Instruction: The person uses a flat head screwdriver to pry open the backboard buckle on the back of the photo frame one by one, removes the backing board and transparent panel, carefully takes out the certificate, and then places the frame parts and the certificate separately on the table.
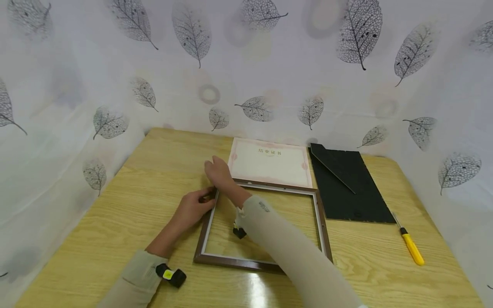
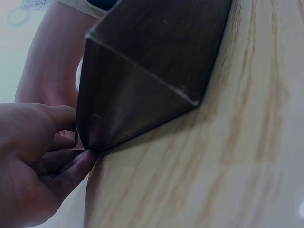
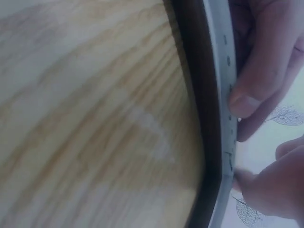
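Note:
A brown picture frame [image 1: 263, 267] with a pale inner edge lies on the wooden table, with bare wood showing through its opening. My left hand [image 1: 194, 208] grips its left side near the far left corner, the thumb on the pale inner edge [image 3: 229, 137] in the right wrist view. Crossing over the frame, my right arm brings the right hand [image 1: 221, 173] to that same corner. One right finger touches the corner in the right wrist view, but its fingertips are hidden. In the left wrist view, the left hand [image 2: 26, 164] meets the dark frame corner [image 2: 128, 95].
Behind the frame lies a certificate sheet [image 1: 271, 164] with a pink border. A black backing board [image 1: 346, 188] with a stand leg sits to the right. Beside it is a screwdriver [image 1: 412, 248] with a yellow handle. A leaf-patterned cloth [image 1: 258, 77] hangs behind the table.

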A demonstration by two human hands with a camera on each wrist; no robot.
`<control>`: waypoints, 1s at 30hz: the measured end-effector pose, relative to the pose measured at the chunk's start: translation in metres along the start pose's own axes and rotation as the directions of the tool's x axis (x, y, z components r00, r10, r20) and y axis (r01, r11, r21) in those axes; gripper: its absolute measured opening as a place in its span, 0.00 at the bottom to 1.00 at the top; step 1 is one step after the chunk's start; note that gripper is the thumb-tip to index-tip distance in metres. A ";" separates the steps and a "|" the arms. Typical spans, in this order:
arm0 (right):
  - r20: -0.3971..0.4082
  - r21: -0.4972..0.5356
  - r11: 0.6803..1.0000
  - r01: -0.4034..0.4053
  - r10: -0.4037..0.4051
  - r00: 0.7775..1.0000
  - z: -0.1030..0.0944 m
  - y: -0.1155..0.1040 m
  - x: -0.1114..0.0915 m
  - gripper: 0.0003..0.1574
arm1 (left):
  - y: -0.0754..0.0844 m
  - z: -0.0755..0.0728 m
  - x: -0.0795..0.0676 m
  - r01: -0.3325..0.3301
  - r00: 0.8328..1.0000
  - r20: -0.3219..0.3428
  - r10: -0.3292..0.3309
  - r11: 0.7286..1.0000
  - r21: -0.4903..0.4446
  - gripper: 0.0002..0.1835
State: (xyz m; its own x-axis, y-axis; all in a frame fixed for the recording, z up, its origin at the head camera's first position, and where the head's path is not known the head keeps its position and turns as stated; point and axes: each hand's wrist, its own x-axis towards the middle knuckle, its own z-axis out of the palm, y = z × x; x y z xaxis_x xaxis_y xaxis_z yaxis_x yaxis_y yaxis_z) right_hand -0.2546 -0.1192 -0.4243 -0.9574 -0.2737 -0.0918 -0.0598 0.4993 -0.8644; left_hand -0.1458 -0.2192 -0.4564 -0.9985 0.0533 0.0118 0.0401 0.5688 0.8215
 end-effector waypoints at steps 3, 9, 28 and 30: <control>0.029 -0.033 0.999 0.020 -0.019 0.999 -0.007 -0.001 -0.002 0.35 | 0.001 0.000 0.001 0.003 1.000 0.002 -0.003 1.000 -0.003 0.27; 0.039 0.140 0.990 0.005 -0.010 0.999 -0.029 0.005 -0.004 0.32 | 0.002 0.000 0.003 0.020 1.000 -0.005 -0.020 1.000 0.004 0.28; 0.034 0.346 0.938 -0.014 0.003 0.999 -0.144 0.053 -0.065 0.30 | 0.003 0.001 0.002 0.064 0.998 -0.003 -0.064 0.998 -0.013 0.29; 0.015 0.250 0.968 0.019 -0.023 1.000 -0.158 0.058 -0.077 0.31 | 0.006 -0.001 0.002 0.050 0.999 -0.019 -0.050 0.999 0.001 0.29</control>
State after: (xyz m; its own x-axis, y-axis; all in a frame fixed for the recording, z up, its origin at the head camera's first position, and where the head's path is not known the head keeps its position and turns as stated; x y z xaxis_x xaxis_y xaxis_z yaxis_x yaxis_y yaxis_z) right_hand -0.2293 0.0607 -0.3893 -0.9516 -0.2970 -0.0789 -0.0053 0.2726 -0.9621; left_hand -0.1477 -0.2164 -0.4508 -0.9998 0.0090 -0.0181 -0.0097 0.5719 0.8202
